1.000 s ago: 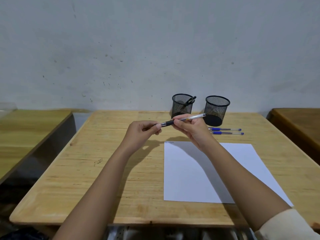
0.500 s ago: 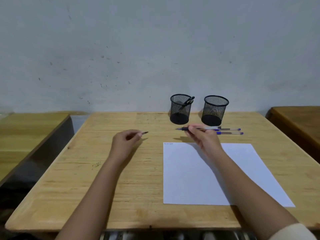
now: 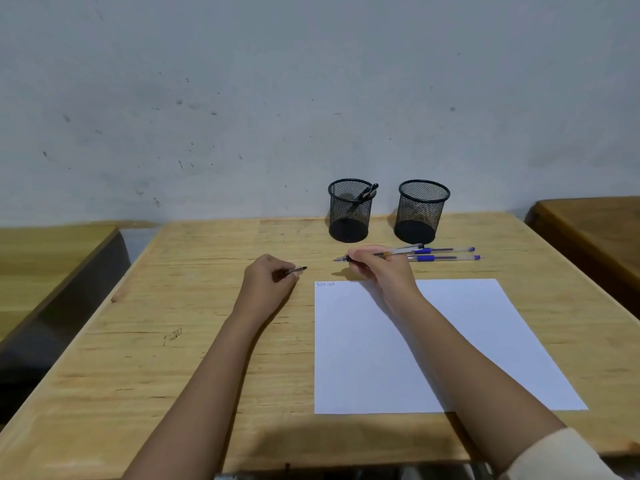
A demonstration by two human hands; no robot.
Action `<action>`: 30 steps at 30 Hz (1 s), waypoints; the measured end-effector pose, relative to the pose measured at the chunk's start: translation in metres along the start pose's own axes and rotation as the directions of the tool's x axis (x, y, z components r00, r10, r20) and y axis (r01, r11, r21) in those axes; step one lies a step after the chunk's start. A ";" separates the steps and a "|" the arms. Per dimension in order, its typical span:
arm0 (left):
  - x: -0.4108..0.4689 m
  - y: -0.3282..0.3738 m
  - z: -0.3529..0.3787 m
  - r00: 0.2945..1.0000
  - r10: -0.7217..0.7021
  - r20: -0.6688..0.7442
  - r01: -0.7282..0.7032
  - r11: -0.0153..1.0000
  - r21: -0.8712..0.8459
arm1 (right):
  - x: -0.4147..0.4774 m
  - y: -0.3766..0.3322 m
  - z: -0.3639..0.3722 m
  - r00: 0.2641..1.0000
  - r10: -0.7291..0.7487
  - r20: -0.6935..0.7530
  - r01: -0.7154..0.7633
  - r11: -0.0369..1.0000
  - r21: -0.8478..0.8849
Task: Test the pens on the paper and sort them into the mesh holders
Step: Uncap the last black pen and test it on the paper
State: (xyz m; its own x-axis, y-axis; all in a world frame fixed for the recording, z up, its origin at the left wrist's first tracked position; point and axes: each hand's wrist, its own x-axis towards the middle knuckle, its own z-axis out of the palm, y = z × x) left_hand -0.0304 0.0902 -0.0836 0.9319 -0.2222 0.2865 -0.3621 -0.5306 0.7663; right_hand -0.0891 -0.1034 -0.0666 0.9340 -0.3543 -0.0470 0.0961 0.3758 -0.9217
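Beyond the paper's (image 3: 381,358) far edge, the pen (image 3: 403,249) is pinched by the right hand (image 3: 381,271), lying parallel, tip leftward, its cap (image 3: 298,270) gripped by the left hand (image 3: 266,282).

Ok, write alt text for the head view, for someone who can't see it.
A right hand holds an uncapped pen over a wooden desk, just beyond a white paper sheet; the left hand pinches a pen cap. Behind lie two blue pens and two black mesh holders, the left holder containing a pen.
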 end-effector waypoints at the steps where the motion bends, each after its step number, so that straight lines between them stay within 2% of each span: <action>1: 0.001 0.001 0.001 1.000 0.016 0.012 -0.016 1.000 0.022 | 0.001 0.001 0.001 1.000 0.010 0.010 -0.010 0.999 0.031; 3: 0.001 0.001 0.004 0.998 0.037 0.041 -0.040 0.997 0.067 | 0.002 0.004 0.002 1.000 0.000 0.015 -0.001 1.000 0.013; 5: 0.000 0.001 0.006 0.997 0.058 0.047 -0.061 0.995 0.083 | 0.002 0.004 0.003 0.999 -0.027 0.024 0.029 0.995 -0.099; 7: -0.003 0.006 0.006 0.995 0.097 0.028 -0.098 0.993 0.063 | 0.001 0.002 0.005 0.999 -0.047 0.016 0.049 0.974 -0.223; 9: -0.009 0.015 0.005 0.985 0.164 0.050 -0.166 0.985 0.036 | 0.001 0.000 0.008 0.999 -0.045 0.011 0.046 0.968 -0.247; 11: -0.016 0.021 0.005 0.958 0.227 0.176 -0.240 0.969 0.058 | 0.002 0.001 0.012 0.999 -0.034 -0.001 0.033 0.983 -0.182; 13: -0.024 0.020 0.006 0.918 0.250 0.309 -0.307 0.939 0.153 | 0.003 0.002 0.015 0.999 -0.036 -0.017 0.032 0.983 -0.183; 18: -0.032 0.010 0.009 0.860 0.148 0.488 -0.328 0.893 0.307 | 0.001 0.005 0.018 0.997 -0.076 -0.026 0.064 0.948 -0.312; 20: -0.034 0.007 0.013 0.839 0.137 0.526 -0.366 0.858 0.360 | 0.002 0.005 0.021 0.998 -0.045 -0.052 0.026 0.948 -0.317; 22: -0.035 0.006 0.015 0.835 0.123 0.536 -0.372 0.844 0.385 | 0.004 0.007 0.024 0.995 -0.024 -0.093 -0.006 0.950 -0.311; 24: -0.035 0.006 0.016 0.837 0.102 0.538 -0.356 0.847 0.394 | 0.006 0.011 0.026 0.991 -0.063 -0.115 0.013 0.922 -0.387; 27: -0.035 0.006 0.016 0.835 0.093 0.542 -0.352 0.848 0.396 | 0.008 0.016 0.029 0.989 -0.125 -0.078 0.069 0.861 -0.504; 30: -0.035 0.007 0.016 0.835 0.088 0.543 -0.349 0.848 0.399 | 0.010 0.019 0.029 0.989 -0.128 -0.077 0.071 0.856 -0.513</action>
State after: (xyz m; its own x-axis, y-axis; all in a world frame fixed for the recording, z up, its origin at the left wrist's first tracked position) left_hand -0.0656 0.0815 -0.0973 0.7363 -0.6766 -0.0055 -0.6396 -0.6987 0.3205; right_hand -0.0684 -0.0753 -0.0732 0.8846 -0.4644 0.0415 -0.0282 -0.1423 -0.9894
